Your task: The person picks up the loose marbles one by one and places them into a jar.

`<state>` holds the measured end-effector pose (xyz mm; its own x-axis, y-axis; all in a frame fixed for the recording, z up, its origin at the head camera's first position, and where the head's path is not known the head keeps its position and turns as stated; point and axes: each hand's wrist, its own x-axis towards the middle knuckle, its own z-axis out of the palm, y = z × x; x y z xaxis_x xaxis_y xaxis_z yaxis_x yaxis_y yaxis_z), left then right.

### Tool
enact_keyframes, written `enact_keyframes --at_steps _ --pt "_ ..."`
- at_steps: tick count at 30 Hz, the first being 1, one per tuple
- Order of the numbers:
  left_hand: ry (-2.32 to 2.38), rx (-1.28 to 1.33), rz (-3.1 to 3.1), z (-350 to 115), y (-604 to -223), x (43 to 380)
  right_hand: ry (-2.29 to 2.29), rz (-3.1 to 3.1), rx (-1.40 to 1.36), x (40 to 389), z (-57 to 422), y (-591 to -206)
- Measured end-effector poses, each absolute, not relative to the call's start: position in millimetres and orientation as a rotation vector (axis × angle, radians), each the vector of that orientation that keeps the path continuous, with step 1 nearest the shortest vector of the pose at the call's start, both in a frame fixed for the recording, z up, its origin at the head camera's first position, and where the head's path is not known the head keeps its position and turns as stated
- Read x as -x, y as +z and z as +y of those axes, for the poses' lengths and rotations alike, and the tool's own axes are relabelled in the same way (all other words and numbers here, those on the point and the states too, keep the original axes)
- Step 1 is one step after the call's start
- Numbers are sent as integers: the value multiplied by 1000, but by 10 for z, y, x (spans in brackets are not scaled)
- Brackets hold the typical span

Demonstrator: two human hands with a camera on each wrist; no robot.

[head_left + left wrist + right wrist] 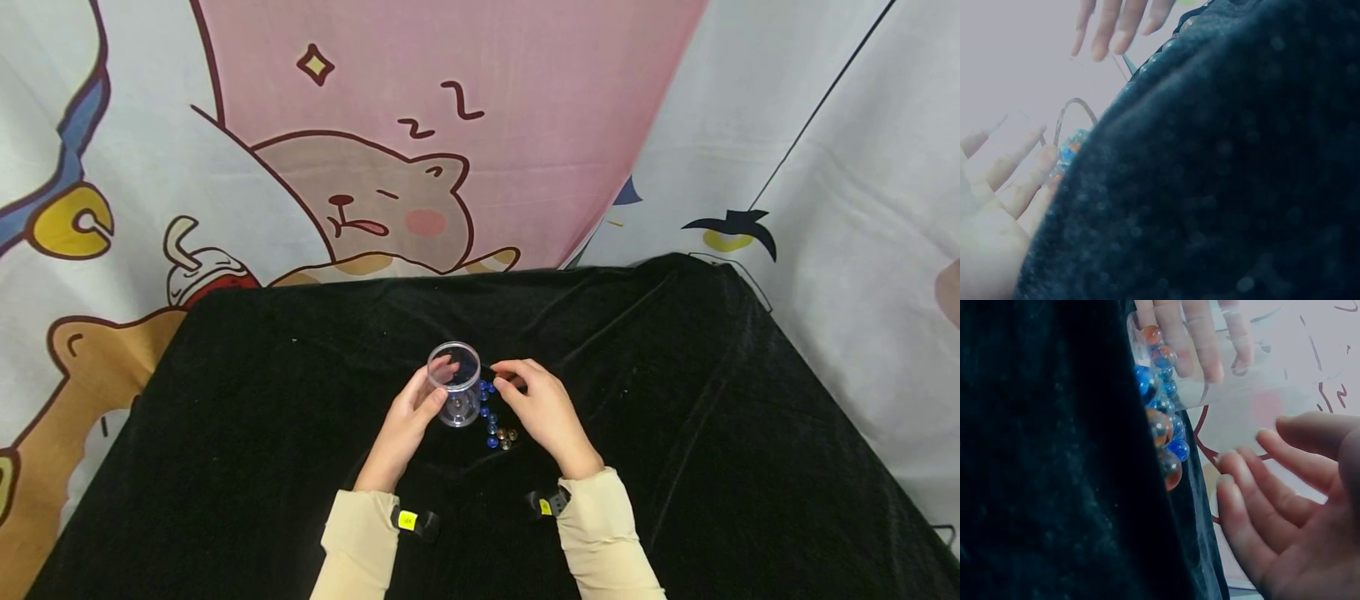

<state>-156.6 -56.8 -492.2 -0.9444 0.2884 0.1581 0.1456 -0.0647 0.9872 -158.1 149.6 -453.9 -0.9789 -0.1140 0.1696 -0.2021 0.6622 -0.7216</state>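
Observation:
My left hand (pixel 408 414) grips a clear plastic cup (pixel 454 385) from its left side, thumb on the near wall and fingers behind. The cup stands upright on the black cloth, its open rim facing up. Just right of it lie several glass marbles (pixel 492 417), blue ones in a loose row and amber ones at the near end. My right hand (pixel 543 408) hovers beside the far blue marbles, thumb and fingers loosely bent with nothing between them, as the right wrist view shows. Orange-and-blue marbles (pixel 1164 356) show at the cup's base in that view.
Black velvety cloth (pixel 247 433) covers the table, with soft folds toward the right. Behind it hangs a printed curtain (pixel 525 100) with a sleeping cartoon bear. A dark strap with a yellow tag (pixel 407 520) sits on the left wrist.

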Motion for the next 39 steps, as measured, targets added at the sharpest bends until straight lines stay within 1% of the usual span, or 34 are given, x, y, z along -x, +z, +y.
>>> enact_keyframes --at_steps 5,12,27,31,39 --pt "2168 -474 2073 -571 -4928 1571 1184 -2898 -250 1581 1488 -4570" --pt "2164 -485 2073 -569 -4927 1575 1152 -3003 -312 1587 1467 -4607" --pt "2163 -485 2067 -579 -4930 1568 1057 -3103 -409 1548 1465 -4628" --pt "2165 -507 2083 -575 -4939 1567 1091 -3104 -408 1531 1463 -4613" --pt "2172 -521 2068 -550 -4694 1471 1083 -3117 -329 1516 1437 -4598"
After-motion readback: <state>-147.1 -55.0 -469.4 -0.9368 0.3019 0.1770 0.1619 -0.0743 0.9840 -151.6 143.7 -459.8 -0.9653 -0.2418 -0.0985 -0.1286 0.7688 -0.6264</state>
